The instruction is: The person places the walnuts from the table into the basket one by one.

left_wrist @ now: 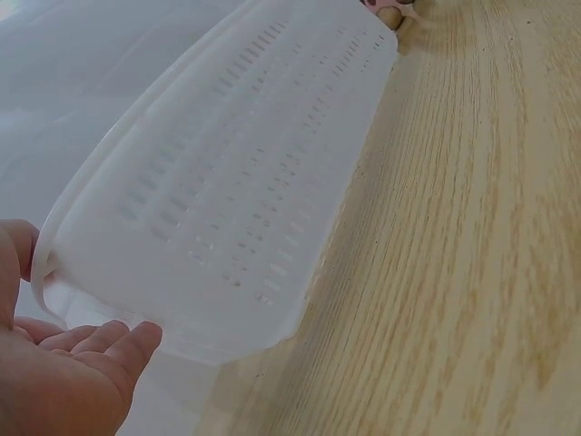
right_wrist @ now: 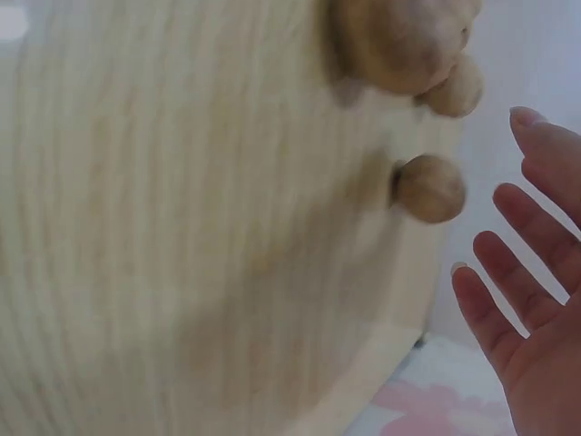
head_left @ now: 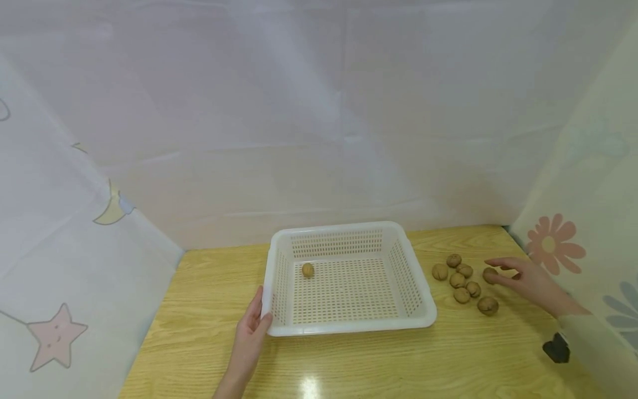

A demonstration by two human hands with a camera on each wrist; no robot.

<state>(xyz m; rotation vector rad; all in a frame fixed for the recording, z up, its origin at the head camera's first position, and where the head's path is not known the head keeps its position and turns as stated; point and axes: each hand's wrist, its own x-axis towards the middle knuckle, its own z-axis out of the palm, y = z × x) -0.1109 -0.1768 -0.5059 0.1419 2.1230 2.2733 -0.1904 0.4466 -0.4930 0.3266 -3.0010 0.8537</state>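
White rectangular slotted plastic basket (head_left: 349,327): stood on the yellowish wood-grained desk (head_left: 199,310).
Left hand (head_left: 247,331): its grip pinched the basket's left rim near the front corner.
Right hand (head_left: 532,282): its grip was spread, thumb and fingers apart beside a round brown walnut (head_left: 488,275); I couldn't tell whether they touched it.
Basket's lone walnut (head_left: 308,270): sat inside, toward the back left.
Seven other brown walnuts (head_left: 457,280): lay loosely grouped on the desk, right of the basket.

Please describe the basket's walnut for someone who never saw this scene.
On the wooden table stands a white basket, held by the left hand. Inside, toward its far left corner, sits one walnut. The other walnuts lie outside, right of the basket.
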